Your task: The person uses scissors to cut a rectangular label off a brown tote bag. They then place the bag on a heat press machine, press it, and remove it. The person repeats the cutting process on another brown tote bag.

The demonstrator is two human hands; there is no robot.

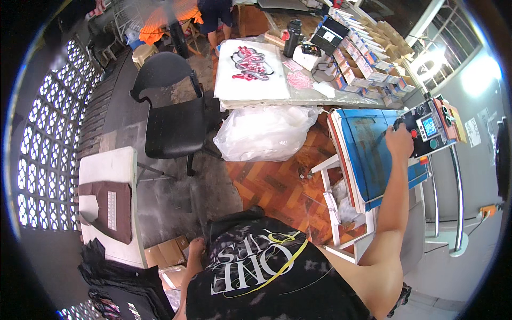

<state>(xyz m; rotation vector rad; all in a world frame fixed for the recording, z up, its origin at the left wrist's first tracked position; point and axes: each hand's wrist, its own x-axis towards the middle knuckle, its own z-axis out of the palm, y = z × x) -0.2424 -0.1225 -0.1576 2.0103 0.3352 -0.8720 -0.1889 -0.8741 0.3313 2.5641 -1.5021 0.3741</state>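
black printed shirt (pixel 250 266) is nearest to the camera. in the head view, i see the right hand (pixel 400 141) with fingers curled around a black handle (pixel 397 125), which is at the left side of the control box (pixel 430 128), beside the blue board (pixel 368 154). the left hand (pixel 197 247) hangs low, near a cardboard box (pixel 166 252); how its fingers stand, i cannot tell.
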